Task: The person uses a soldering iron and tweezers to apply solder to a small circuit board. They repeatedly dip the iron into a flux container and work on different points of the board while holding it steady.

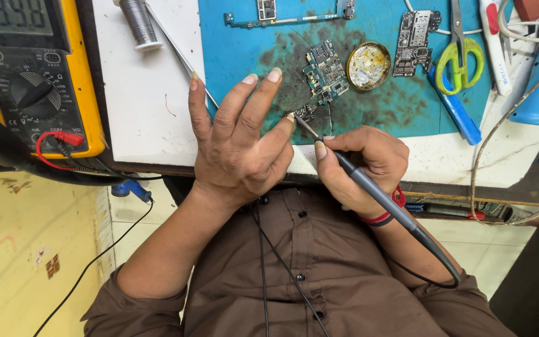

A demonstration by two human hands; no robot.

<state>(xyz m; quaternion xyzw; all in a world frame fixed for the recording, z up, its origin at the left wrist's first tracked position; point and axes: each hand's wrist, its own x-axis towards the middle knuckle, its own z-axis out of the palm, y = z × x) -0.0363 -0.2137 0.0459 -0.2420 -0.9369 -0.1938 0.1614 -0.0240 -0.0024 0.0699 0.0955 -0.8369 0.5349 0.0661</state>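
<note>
My right hand (364, 163) grips a grey soldering iron (369, 187) like a pen, its metal tip touching a small circuit board piece (305, 112) on the blue mat (382, 106). My left hand (237, 140) hovers beside it with fingers spread, the thumb tip pressing on that small piece. A larger green circuit board (325, 72) lies just beyond on a dark stained patch of the mat.
A yellow multimeter (35, 75) with red probe lead stands at left. A solder spool (138, 24), flux tin (369, 65), another circuit board (414, 42), green-handled scissors (460, 56), a blue tool (458, 112) and cables (500, 131) lie around the white bench (145, 106).
</note>
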